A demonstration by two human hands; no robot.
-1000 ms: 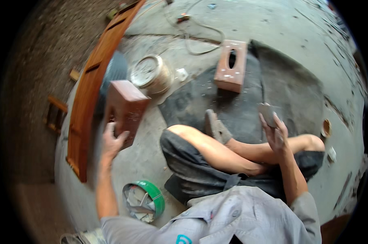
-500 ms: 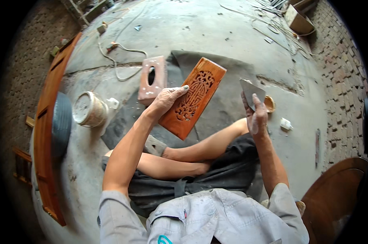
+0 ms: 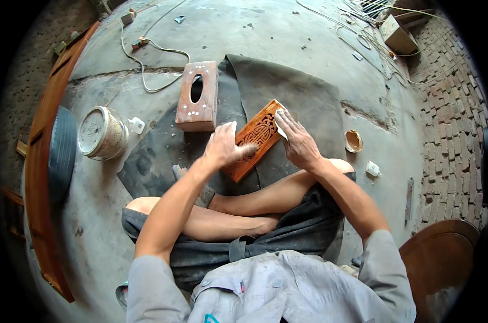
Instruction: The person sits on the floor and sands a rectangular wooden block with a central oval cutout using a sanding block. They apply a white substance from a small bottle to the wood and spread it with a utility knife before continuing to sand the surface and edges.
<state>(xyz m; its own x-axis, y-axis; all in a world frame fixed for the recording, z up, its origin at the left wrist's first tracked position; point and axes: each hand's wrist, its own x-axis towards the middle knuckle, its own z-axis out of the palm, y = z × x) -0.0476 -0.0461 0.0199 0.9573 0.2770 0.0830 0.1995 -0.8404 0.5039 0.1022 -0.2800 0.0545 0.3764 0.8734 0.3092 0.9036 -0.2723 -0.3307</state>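
A glossy brown wooden panel (image 3: 265, 141) with openwork carving lies slanted in front of my crossed legs, over the dark mat (image 3: 308, 86). My left hand (image 3: 221, 148) grips its left edge, thumb across the carved face and the other fingers at the side. Against the panel's upper right edge my right hand (image 3: 303, 146) presses a thin pale sheet (image 3: 280, 123), which looks like sandpaper, under closed, straightened fingers. Beyond my left hand stands a wooden tissue box (image 3: 205, 114) with an oval opening and whitish spots on its surface.
At left are a crusted bucket (image 3: 92, 133), a small white bottle (image 3: 137, 126), a tyre (image 3: 62, 153) and a long brown board (image 3: 41, 137). To the right are a small bowl (image 3: 354, 141), another white bottle (image 3: 372, 168) and a curved brown wooden piece (image 3: 443, 261). A cable (image 3: 141, 67) crosses the floor.
The panel has come down and is now lower and flatter. My right hand has moved left from beside the bowl and brought the sheet onto the panel's edge.
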